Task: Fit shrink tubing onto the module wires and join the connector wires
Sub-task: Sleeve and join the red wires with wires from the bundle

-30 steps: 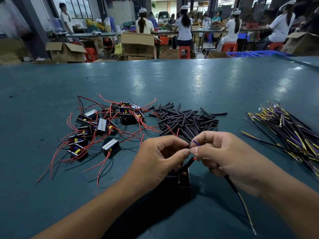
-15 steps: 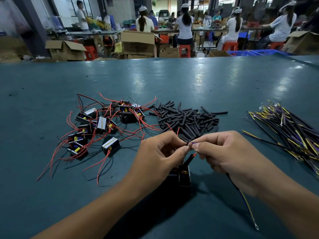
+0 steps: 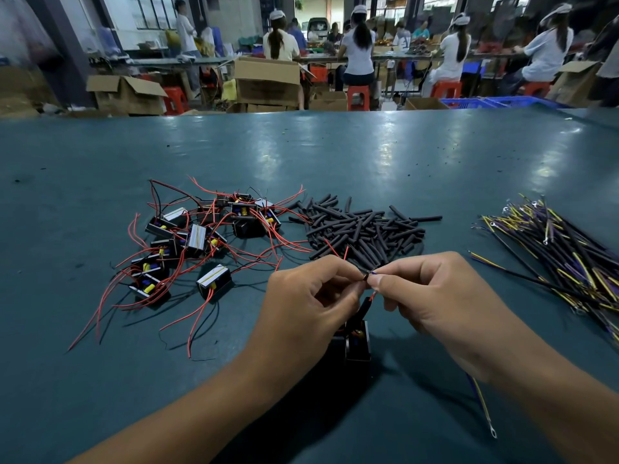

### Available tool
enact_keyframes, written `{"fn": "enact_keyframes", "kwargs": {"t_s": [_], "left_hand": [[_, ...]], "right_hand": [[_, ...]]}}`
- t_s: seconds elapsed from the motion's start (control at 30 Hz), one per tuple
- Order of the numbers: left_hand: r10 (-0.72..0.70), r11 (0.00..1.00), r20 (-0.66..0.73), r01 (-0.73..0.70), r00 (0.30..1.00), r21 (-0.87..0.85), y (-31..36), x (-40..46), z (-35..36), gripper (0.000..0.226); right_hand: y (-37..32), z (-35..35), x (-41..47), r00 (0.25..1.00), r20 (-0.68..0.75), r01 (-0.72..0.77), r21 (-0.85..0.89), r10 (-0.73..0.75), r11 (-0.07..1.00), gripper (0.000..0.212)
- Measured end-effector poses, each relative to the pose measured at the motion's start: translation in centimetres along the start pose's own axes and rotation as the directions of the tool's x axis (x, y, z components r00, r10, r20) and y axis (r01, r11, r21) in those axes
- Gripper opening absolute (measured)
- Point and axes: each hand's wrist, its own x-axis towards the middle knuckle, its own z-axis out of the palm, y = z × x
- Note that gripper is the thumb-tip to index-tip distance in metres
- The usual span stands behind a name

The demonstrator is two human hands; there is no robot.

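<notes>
Pinching at centre: our left hand (image 3: 311, 303) and right hand (image 3: 435, 299) meet fingertip to fingertip, each curled round a thin wire end. Left thumb & forefinger nip the short red wire end (image 3: 372, 295) coming up from the small black box-shaped module (image 3: 356, 339), which sits on the dark teal table top (image 3: 335, 155) directly below the two hands. A short black sleeve of shrink tubing (image 3: 364, 304) appears already threaded on that wire, betw. module & fingertips; detail is small, so we rate this as probable only.

Right hand pinches the thin blue/yellow connector wire w/ ring terminal (image 3: 482, 403); its long axis runs back under the palm toward us, ring end lying free near the right forearm.

Key relation: both bare ends lie betw. the fingertips, touching or nearly so; we cannot tell which. Join point is equally near either hand. Next move, in our judgement, needs a twist there, then the sleeve slid up over it.

Outward: pile of short black shrink-tube pieces (image 3: 361, 229) just beyond hands; heap of black modules w/ red leads (image 3: 201, 239) far-left; bundle of yellow/purple/black connector wires (image 3: 562, 249) far-right.
</notes>
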Motion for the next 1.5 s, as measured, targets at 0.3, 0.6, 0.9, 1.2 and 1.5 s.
{"fn": "enact_keyframes", "kwargs": {"t_s": [0.3, 0.6, 0.9, 1.2, 1.5], "left_hand": [[0.049, 0.996, -0.004, -0.048, 0.999, 0.073, 0.2, 0.1, -0.1, 0.011], [-0.11, 0.992, 0.05, 0.113, 0.993, -0.053, 0.7, 0.1, -0.5, 0.018], [-0.216, 0.958, 0.171, 0.242, 0.961, -0.152, 1.2, 0.8, -1.4, 0.025], [0.184, 0.914, 0.231, -0.253, 0.955, 0.317, 2.6, 2.2, -2.4, 0.011], [0.107, 0.876, 0.349, -0.254, 0.931, 0.409, 3.4, 2.2, -2.7, 0.014]], "right_hand": [[-0.4, -0.2, 0.0, 0.999, 0.041, -0.001, 0.039, 0.0, 0.999, 0.011], [-0.5, -0.5, 0.1, 0.997, 0.072, 0.023, 0.036, -0.026, 0.999, 0.009], [-0.4, -0.6, 0.1, 0.996, 0.048, 0.082, -0.017, -0.081, 0.996, 0.011], [-0.9, -1.0, 0.0, 0.952, 0.132, 0.302, -0.278, -0.275, 0.912, 0.015], [-1.4, -0.8, -0.3, 0.919, 0.161, 0.394, -0.37, -0.359, 0.841, 0.014]]}}
